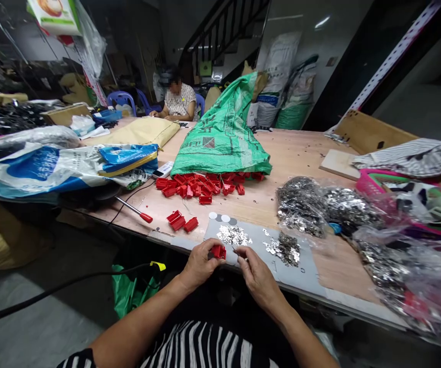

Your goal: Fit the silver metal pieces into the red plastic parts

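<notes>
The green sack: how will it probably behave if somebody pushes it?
Probably floppy: the green sack looks thin and creased. It may spill, as red parts lie along its near edge. Rolling seems unlikely, given its wide base.

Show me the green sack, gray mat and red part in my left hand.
Green sack (220, 140), head view: front face.
Gray mat (258, 237), head view: bare surface.
Red part (219, 252), head view: visible side.

Left hand (199, 264) partly hides a red part (219, 251); piece (235, 251) in right hand (258, 274) indistinct

Table (293, 158) with green sack (220, 133), red parts (205, 185), grey mat (289, 276)
</notes>
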Tool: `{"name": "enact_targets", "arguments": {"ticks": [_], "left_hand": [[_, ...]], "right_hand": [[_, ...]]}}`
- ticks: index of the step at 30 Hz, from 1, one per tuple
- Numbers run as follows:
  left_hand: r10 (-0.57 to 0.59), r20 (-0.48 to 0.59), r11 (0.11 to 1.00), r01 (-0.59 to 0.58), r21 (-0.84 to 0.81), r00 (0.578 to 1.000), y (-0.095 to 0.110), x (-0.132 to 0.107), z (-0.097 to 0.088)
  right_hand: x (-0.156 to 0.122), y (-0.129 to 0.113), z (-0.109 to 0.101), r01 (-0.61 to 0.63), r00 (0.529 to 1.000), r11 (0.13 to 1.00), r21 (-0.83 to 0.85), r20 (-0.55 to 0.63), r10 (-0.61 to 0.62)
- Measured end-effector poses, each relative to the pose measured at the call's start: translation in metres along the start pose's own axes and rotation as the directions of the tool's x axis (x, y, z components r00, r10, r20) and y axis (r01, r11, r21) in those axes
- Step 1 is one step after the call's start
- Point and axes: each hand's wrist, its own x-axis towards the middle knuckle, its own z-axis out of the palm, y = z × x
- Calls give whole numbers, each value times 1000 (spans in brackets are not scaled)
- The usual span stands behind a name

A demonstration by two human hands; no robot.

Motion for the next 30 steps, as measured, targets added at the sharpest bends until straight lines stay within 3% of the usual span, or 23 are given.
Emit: {"name": "enact_targets", "arguments": {"ticks": [3,5,7,9,12,14,21,24,30], "left_hand": [[-60,-29,989,55,-139,998,8,-5,-1],[-146,0,922,135,-364,989,12,-8,0],[-242,68,747,231,-624,968,17,-11,2],[-318,164,506,313,-804,934,21,-13,2],[-349,307,219,395,-892,885,25,-15,0],[-359,357,114,420,-900,862,25,-17,-1],[-405,440,-88,445,-891,802,26,-19,1],[-416,469,-155,447,-881,779,27,-19,3],[-444,471,-120,471,-874,762,25,-18,2]], "right_hand": [[-5,-3,-4,-57,994,995,81,102,49],[-8,-8,-7,-52,983,990,128,182,28],[-9,-15,-10,-36,972,987,155,234,-2],[-9,-20,-12,-26,964,987,159,264,-18],[-6,-25,-11,-15,960,988,153,278,-29],[-5,-26,-10,-3,962,988,154,269,-39],[-4,-28,-11,30,967,994,104,249,-55],[-5,-28,-10,63,979,996,60,188,-74],[-4,-24,-6,71,987,997,42,143,-76]]}}
